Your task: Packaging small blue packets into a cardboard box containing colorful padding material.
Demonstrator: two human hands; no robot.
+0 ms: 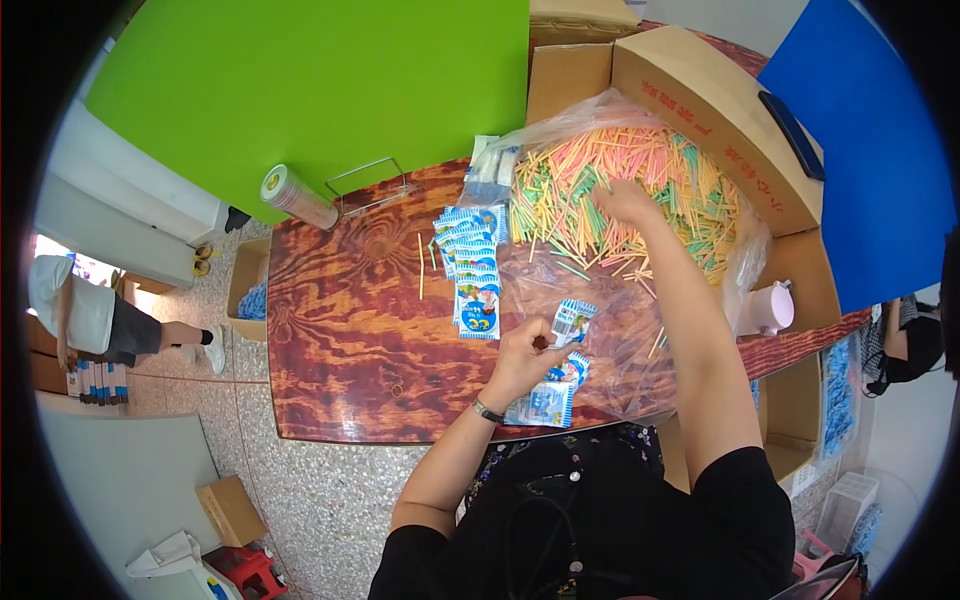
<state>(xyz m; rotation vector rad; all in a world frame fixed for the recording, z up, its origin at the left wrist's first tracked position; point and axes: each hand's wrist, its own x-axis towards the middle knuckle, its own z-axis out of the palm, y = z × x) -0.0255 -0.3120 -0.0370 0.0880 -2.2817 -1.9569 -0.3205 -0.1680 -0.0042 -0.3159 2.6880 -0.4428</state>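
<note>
My left hand (522,358) is closed in a pinch on a small blue-and-white packet (573,318) above the table. Under and beside that wrist lie more blue-and-white packets (545,405). My right hand (627,203) reaches into a large heap of thin coloured sticks (690,215), pink, yellow, green and orange. Its fingers are bent and pinched among the sticks; the fingertips are partly hidden. Left of the heap, an overlapping row of similar packets (478,290) runs down the table.
The heap sits in a plastic-lined cardboard box (690,80) tipped toward me. A pink mug (768,308) stands at right, a lidded cylindrical tub (298,195) and wire stand (372,190) at far left. Loose sticks (421,265) lie on the wood-patterned table (345,350). Another person (100,310) stands at left.
</note>
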